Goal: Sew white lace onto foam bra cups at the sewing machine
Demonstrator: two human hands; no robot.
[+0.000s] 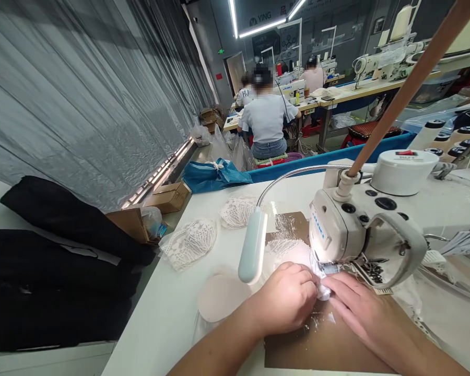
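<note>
My left hand (292,297) is closed, its curled fingertips on white fabric (323,293) just in front of the sewing machine (332,230). From the other side my right hand (362,303) meets the same fabric, with its fingers close together and their tips at its edge. The needle area is mostly hidden by the machine head and the fabric. A white lace piece (280,249) with a pale lining spreads left of the needle area, beyond my left hand. Under both hands lies a brown plate (297,352) with thread scraps.
A lamp (254,245) on a bendable neck hangs left of the machine. Lace cups (190,243) and a smooth beige cup (222,296) lie on the white table (152,318). A brown pole (411,94) rises from the machine. People (264,120) sit at other machines ahead.
</note>
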